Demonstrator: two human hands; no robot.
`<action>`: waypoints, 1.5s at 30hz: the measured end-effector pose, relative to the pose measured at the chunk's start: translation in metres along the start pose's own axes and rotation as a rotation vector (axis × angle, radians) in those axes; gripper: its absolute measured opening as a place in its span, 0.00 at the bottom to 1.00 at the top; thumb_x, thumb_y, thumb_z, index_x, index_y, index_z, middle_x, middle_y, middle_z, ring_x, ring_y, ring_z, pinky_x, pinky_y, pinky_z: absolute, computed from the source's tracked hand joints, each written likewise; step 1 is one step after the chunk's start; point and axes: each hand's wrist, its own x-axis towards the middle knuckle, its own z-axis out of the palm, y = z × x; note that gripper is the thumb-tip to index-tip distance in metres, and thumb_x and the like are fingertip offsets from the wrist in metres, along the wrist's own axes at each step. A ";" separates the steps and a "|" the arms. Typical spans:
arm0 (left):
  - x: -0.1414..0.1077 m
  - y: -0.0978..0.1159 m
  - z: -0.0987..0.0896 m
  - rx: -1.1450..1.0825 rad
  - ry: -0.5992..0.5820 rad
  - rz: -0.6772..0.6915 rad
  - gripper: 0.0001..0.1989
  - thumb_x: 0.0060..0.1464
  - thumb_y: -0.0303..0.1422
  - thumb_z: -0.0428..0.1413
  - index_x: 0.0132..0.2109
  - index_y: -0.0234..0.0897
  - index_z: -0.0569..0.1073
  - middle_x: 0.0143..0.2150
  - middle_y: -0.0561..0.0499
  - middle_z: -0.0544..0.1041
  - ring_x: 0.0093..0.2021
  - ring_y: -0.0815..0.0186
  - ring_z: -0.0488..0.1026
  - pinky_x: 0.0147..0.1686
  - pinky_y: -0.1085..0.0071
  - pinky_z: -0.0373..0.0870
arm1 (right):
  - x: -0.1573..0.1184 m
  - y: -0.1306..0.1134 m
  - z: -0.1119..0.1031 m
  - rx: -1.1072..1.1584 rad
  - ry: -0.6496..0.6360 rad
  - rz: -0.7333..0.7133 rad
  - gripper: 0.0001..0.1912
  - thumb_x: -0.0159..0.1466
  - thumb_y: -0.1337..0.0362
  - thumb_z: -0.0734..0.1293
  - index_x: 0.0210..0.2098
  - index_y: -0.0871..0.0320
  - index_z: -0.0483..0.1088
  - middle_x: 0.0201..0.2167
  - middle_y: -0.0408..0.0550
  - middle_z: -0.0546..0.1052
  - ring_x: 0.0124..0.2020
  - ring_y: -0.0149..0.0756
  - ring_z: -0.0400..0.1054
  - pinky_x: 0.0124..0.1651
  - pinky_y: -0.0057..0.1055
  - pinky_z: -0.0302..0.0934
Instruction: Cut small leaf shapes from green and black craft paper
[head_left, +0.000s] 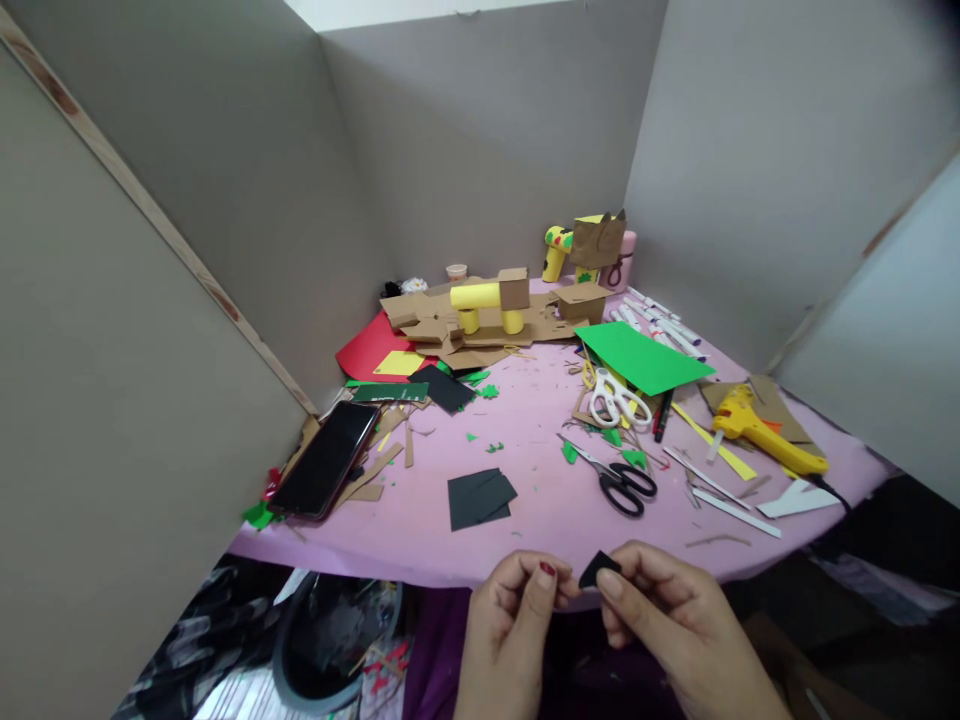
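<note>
Between thumb and fingers, my right hand (660, 610) pinches a small piece of black paper (598, 569) at the table's front edge. Just left of it is my left hand (521, 620), its thumb and fingers closed together near the piece's left corner; whether they grip anything is too small to tell. Ahead of my left hand, overlapping black paper pieces (480, 499) lie on the pink table cover (420, 540). Black-handled scissors (619, 482) rest beyond my right hand, blades pointing to the back left.
At the back stands a yellow tube figure (476, 296) with a cardboard box head. A phone (326, 460) lies left. On the right are white scissors (616, 399), green paper (645, 357) and a yellow glue gun (765, 430). A bin (281, 650) sits below the table.
</note>
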 end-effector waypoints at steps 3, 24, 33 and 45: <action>-0.001 -0.005 -0.002 0.098 -0.028 -0.009 0.11 0.49 0.40 0.58 0.29 0.35 0.75 0.24 0.51 0.75 0.27 0.66 0.68 0.28 0.74 0.62 | -0.001 -0.002 0.001 -0.021 -0.012 -0.014 0.15 0.61 0.55 0.64 0.23 0.58 0.65 0.17 0.39 0.67 0.20 0.30 0.62 0.25 0.25 0.57; 0.001 -0.012 -0.002 -0.080 -0.134 -0.133 0.14 0.46 0.41 0.60 0.24 0.35 0.68 0.21 0.54 0.71 0.22 0.69 0.64 0.26 0.75 0.59 | 0.005 -0.001 0.003 -0.082 -0.116 -0.035 0.16 0.62 0.55 0.61 0.24 0.59 0.64 0.19 0.39 0.65 0.22 0.30 0.61 0.27 0.26 0.56; 0.002 -0.007 -0.003 0.121 0.015 0.013 0.09 0.47 0.37 0.60 0.28 0.34 0.73 0.24 0.53 0.73 0.26 0.68 0.66 0.28 0.75 0.61 | 0.008 0.000 0.004 -0.104 -0.064 0.010 0.16 0.61 0.55 0.62 0.22 0.56 0.59 0.16 0.36 0.63 0.19 0.29 0.58 0.24 0.25 0.54; 0.008 -0.009 -0.003 -0.019 -0.046 -0.036 0.14 0.48 0.41 0.58 0.28 0.33 0.74 0.24 0.51 0.75 0.27 0.67 0.68 0.30 0.74 0.63 | 0.011 -0.008 0.006 -0.030 -0.031 -0.043 0.16 0.61 0.54 0.63 0.22 0.58 0.62 0.18 0.38 0.66 0.21 0.30 0.60 0.26 0.26 0.57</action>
